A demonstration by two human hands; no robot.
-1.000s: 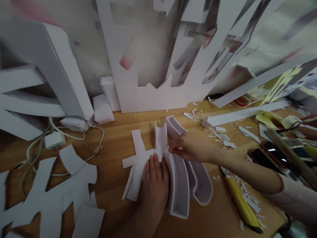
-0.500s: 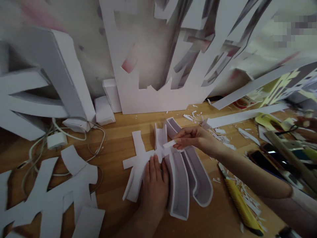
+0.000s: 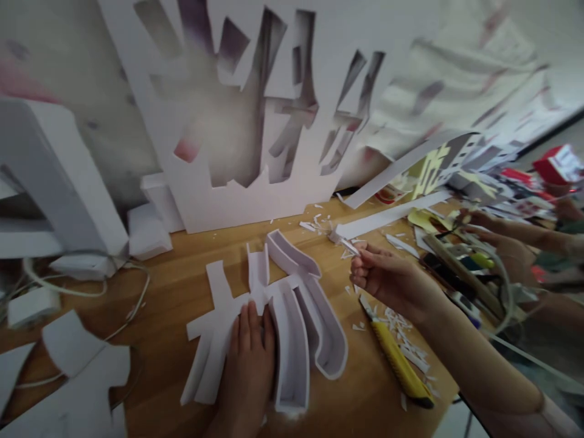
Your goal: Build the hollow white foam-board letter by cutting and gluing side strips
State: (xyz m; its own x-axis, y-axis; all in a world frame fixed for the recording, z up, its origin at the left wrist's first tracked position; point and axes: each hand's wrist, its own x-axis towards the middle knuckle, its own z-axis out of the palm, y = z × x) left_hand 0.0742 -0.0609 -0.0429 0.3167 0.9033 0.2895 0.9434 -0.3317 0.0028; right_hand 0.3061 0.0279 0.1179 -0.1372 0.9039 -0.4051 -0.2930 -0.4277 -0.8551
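A white foam-board character [image 3: 237, 302] with walled, trough-like strokes on its right side lies on the wooden table. My left hand [image 3: 250, 350] rests flat on its middle, fingers stretched out and lying close together. To the right of the character, my right hand [image 3: 395, 280] is raised over the table with its fingers closed in a pinch. A small white foam-board strip [image 3: 349, 246] sticks out from between its thumb and fingertips. The yellow utility knife [image 3: 401, 365], blade out, lies below my right hand among white scraps [image 3: 413, 353].
A white board with cut-outs [image 3: 246, 207] leans against the wall. Long white strips [image 3: 392, 216] lie at the back right. Flat white cut-outs [image 3: 68, 389] and a white charger with cables [image 3: 34, 304] occupy the left. Another person's hand [image 3: 483, 222] is at the far right, near phones.
My right hand has moved away from the character to the right, with the strip still pinched. My left hand stays on the character. The view has turned to the right.
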